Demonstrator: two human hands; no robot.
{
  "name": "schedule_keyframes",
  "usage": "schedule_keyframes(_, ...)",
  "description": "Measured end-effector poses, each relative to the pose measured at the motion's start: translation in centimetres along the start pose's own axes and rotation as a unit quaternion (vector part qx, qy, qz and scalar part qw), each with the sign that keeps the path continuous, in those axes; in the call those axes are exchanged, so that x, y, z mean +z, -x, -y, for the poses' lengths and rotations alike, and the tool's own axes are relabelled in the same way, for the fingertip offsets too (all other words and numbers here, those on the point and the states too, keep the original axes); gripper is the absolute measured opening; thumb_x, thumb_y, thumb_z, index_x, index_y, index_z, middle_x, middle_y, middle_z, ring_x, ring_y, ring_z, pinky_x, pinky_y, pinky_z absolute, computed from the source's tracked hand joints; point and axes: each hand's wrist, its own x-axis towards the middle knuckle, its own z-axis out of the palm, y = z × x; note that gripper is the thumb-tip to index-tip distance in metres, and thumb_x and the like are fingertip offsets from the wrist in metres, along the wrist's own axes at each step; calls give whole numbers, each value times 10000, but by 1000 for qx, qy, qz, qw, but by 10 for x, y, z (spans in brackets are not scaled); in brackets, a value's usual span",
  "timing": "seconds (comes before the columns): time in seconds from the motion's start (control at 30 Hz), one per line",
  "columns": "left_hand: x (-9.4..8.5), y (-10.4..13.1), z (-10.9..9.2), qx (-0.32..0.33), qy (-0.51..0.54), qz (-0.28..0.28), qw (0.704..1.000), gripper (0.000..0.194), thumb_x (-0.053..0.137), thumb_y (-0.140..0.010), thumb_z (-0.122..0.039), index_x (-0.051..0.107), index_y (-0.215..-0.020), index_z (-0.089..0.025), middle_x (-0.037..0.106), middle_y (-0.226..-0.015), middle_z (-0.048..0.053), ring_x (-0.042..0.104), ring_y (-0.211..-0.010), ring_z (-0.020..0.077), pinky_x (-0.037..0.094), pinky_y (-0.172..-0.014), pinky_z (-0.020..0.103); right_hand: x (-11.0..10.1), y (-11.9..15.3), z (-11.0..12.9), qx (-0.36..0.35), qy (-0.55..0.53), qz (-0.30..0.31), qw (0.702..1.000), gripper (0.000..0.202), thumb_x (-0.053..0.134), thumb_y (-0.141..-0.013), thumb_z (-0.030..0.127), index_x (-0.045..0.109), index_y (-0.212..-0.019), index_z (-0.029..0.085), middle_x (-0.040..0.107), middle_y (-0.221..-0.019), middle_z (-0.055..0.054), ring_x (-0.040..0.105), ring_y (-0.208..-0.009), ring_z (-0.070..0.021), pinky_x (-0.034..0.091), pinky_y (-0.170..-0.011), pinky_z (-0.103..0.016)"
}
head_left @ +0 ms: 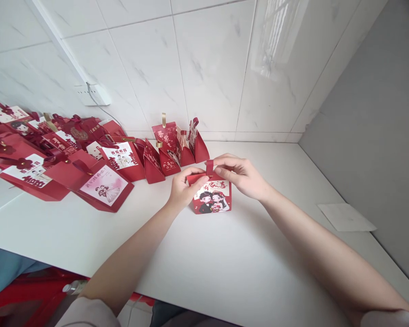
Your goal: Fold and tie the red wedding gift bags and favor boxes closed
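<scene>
A red gift box (pixel 213 200) with a cartoon bride and groom on its front stands upright on the white table (pixel 204 268). My left hand (pixel 187 186) grips its upper left edge, the thumb lying on the front face. At the top, my right hand (pixel 236 172) pinches the dark red ribbon loop (pixel 209 167) between thumb and fingers. The back of the box is hidden from me.
Several folded boxes, among them a red box with a gold loop (pixel 165 136), stand by the tiled wall (pixel 211 68). A heap of similar boxes (pixel 68 136) fills the left. A white paper (pixel 346 217) lies at right; a red stool (pixel 30 290) stands lower left.
</scene>
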Motion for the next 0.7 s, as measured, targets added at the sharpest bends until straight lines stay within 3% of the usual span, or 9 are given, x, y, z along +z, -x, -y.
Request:
schedule_keyframes(0.1, -2, -1, -5, 32, -5, 0, 999, 171, 691, -795, -350, 699, -816, -180, 706, -847, 34, 650, -817, 172, 498, -763, 277, -3, 2, 2, 6, 22, 64, 998, 140, 571, -880, 262, 655, -978, 206, 645, -1001, -34, 610, -892, -181, 496, -759, -314)
schedule_keyframes(0.27, 0, 1, -10, 34, -47, 11, 998, 147, 694, -791, -322, 690, -778, -175, 694, -781, 29, 636, -745, 164, 492, -701, 267, -4, 4, 0, 33, 91, 43, 994, 107, 598, -823, 207, 525, -902, 206, 635, -801, 9, 590, -722, -156, 463, -634, -284)
schedule_keyframes(0.5, 0, 3, -12, 34, -65, 3, 997, 157, 676, -799, -330, 652, -769, -178, 676, -763, 20, 624, -727, 158, 483, -695, 267, -4, 4, 0, 25, 39, 39, 998, 138, 580, -813, 157, 497, -910, 212, 649, -898, -11, 643, -832, -168, 500, -709, -300)
schedule_keyframes(0.7, 0, 3, -13, 49, -82, 13, 995, 158, 658, -814, -331, 650, -788, -175, 680, -790, 31, 632, -764, 166, 496, -735, 275, -1, 4, 1, 12, 65, 36, 997, 143, 550, -836, 168, 520, -967, 214, 658, -964, -36, 642, -892, -185, 508, -750, -324)
